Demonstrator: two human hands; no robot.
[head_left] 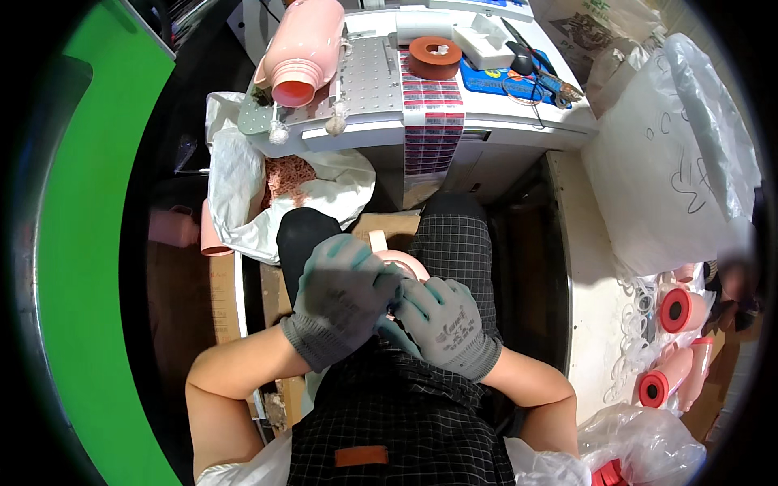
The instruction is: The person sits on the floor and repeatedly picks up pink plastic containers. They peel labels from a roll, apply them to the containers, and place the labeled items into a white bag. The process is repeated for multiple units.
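Left hand: the left hand [340,296] wears a grey glove. Its fingers [369,283] are curled over the top of a small pink round part [403,263], holding it.
Right hand: the right hand [442,320] wears a grey glove too. Its fingers [405,296] are bent and press on the same pink part from the other side.
Pink part: it sits between the two sets of fingers, over the lap. Most of it is hidden.
Ahead of the fingers: a white table [519,130] with a big pink bottle [301,49] lying on its side, a brown tape roll [435,57] and a hanging strip of red stickers [432,121].
Left of the fingers: a white bag [235,186] with pink bits inside.
Far right of the fingers: more pink bottles with red ends [681,312].
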